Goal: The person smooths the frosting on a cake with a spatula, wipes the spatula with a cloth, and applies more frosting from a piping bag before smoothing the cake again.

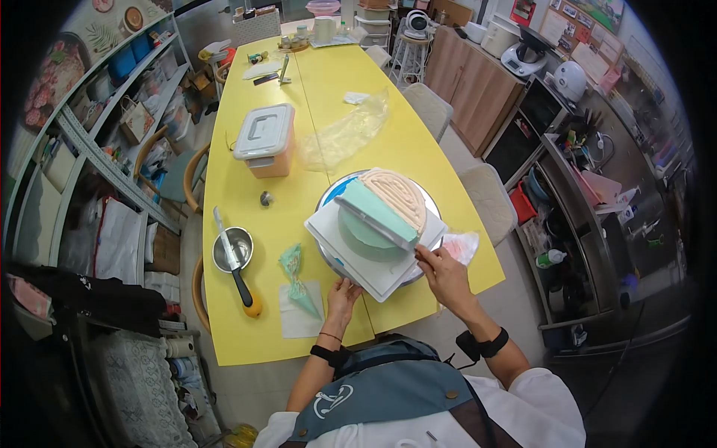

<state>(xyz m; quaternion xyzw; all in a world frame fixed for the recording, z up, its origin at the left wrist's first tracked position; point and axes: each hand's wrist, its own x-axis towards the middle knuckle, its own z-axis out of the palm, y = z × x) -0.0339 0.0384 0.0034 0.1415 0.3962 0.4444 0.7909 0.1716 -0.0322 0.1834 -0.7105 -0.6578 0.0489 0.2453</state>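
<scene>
Though the cake [367,240] on its white board [371,281] has green sides and a half-piped top, smoothing seems unfinished: right hand [442,275] grips a scraper [377,224] across it, left hand [343,296] holds the board.

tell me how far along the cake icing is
Done: the cake has green icing round its side, and peach ridged icing covers one half of the top. In hand: the right hand holds a scraper laid across the green half, while the left hand touches the white board under the cake. Left, probably: finishing that green half; a green piping bag lies beside the board.
</scene>
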